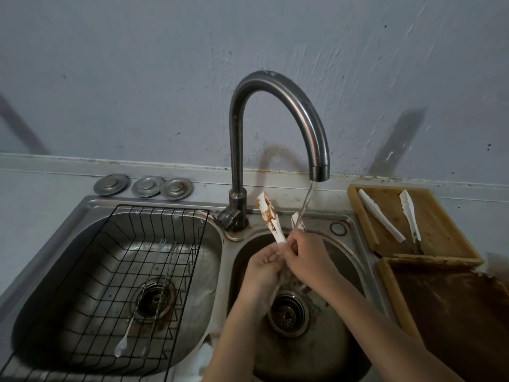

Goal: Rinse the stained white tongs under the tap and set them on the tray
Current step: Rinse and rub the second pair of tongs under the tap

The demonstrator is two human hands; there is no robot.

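Note:
White tongs (269,216) with brown stains point up and away over the right sink basin (347,260). Their left arm is heavily stained; the right arm tip sits in the water stream running from the curved metal tap (278,86). My left hand (264,264) and my right hand (305,250) both grip the tongs at the lower, hinge end, which the fingers hide. A wooden tray (440,216) on the counter at the right holds another pair of white tongs (382,215).
The left basin holds a black wire rack (132,216) with long metal skewers or forks lying in it. Three metal sink plugs (143,185) rest behind it. A second, stained wooden tray (451,312) lies at the near right. The wall stands close behind the tap.

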